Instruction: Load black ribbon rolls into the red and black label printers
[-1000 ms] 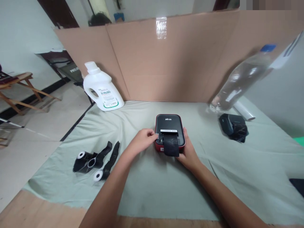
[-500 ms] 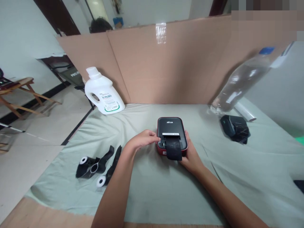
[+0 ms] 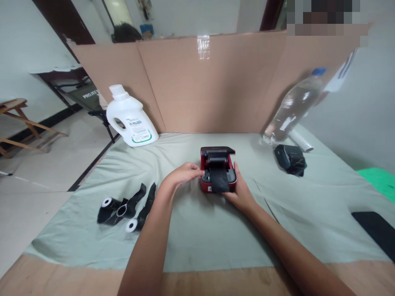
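Resting on the pale green cloth [image 3: 197, 230] midway between the left and right edges of the bench [image 3: 216, 283], the red-and-black printer [image 3: 217, 159] has its lid [image 3: 217, 150] raised at the back. A black strip [image 3: 220, 181] runs out of the printer's open bay and droops over its front. Of the person's two hands, the right hand [image 3: 242, 191] grasps the printer around its right side and front right corner. The left hand [image 3: 185, 174] has its fingertips and thumb touching the printer's front left corner; whether they pinch or only press, I cannot tell.

Toward the bench's left edge lie the black rolls [image 3: 106, 211], some showing white cores, with loose black tails stretching toward the left forearm [image 3: 154, 218]. Near the back left corner stands a white jug [image 3: 134, 117], just in front of the cardboard [image 3: 203, 82] that lines the back edge. By the back right corner, a clear bottle [image 3: 293, 107] with a blue cap stands near a pale tube [image 3: 302, 142] and a black device [image 3: 288, 158]. Close to the front right corner lies a dark flat object [image 3: 373, 230].
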### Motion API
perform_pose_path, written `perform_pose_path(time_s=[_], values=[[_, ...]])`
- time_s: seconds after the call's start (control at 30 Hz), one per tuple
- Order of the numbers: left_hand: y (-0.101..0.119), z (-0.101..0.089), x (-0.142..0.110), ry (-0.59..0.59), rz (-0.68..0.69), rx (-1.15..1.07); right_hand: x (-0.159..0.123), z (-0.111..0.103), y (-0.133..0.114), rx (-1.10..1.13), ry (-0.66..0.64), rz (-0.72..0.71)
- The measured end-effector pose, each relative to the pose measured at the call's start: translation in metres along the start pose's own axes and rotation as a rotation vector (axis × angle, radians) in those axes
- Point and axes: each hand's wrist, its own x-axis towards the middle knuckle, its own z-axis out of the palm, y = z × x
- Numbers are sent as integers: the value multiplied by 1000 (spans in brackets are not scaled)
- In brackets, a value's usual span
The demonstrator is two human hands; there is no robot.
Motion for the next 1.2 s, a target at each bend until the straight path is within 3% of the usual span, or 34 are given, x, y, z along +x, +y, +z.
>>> perform_pose_path(time_s=[0.13,0.3,0.4,0.53,0.7,0.8,0.9,1.03,1.2], values=[[4,-3,-2,-58,18,19,0,0,-1,16,-23,33],[8,-2,-12,9,73,71,0,-2,-6,41,-35,58],[5,0,-12,143,129,125,0,-3,-8,47,-36,34],[3,6,0,407,322,197,0,-3,-7,29,-36,21],[13,20,17,417,385,288,0,-3,-4,24,-24,-25],[26,24,24,295,334,385,1,-3,-3,25,-24,-47],[38,27,31,211,270,275,1,-4,-3,27,-22,-69],[49,34,33,293,256,-25,2,-4,-2,40,-20,-88],[63,49,18,315,93,-223,3,-2,4,36,-13,-103]])
